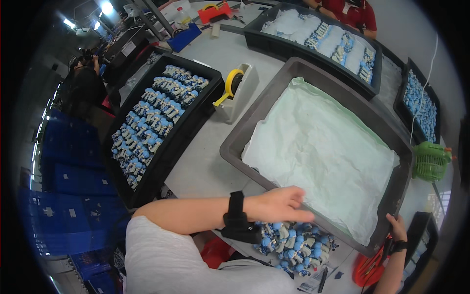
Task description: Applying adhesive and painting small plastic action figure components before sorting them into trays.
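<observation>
A large brown-grey plastic bin (274,100), lined with a pale, crinkled sheet (325,157), stands tilted across the table in front of me. My left hand (281,205) is over its near rim, thumb and fingers apart and holding nothing. At the near right corner, my right hand (397,229) grips the bin's rim, with part of its fingers hidden. Below the near rim lies a pile of small blue-and-white figurines (296,245), partly covered by the bin and my left forearm.
To the left, a black tray (196,115) holds rows of similar figurines. A tape dispenser (240,93) stands beside it. Beyond the bin, another black tray (308,49) holds figurines on white sheets, near a person in red (350,17). A green fan (432,161) is at right.
</observation>
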Tool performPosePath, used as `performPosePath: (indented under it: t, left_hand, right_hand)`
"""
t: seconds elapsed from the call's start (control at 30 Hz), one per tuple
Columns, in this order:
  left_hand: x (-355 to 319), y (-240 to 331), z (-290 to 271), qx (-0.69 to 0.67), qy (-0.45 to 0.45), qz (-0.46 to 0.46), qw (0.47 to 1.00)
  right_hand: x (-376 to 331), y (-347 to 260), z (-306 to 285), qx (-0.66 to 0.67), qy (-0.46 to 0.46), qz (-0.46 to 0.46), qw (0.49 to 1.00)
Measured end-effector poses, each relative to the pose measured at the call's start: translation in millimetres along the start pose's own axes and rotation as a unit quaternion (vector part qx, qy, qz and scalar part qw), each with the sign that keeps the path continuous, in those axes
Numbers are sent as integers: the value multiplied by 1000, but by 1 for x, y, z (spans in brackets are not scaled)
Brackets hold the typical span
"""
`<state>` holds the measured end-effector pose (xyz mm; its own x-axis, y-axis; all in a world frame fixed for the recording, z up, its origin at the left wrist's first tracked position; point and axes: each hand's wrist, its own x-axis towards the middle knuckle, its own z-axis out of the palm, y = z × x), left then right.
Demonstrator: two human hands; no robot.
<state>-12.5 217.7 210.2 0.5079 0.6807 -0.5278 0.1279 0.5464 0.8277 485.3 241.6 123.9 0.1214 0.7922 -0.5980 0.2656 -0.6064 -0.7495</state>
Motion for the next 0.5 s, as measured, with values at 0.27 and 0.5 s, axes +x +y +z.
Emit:
performPosePath:
  t: [0.27,0.5]
  left_hand:
    - [3,-59,-20,-421,231,-40,876]
    - [37,-86,-28,-472,283,-43,834]
  right_hand:
    - [-12,-31,19,-89,-2,-7,996]
    - [-54,-55,25,-24,-5,-97,995]
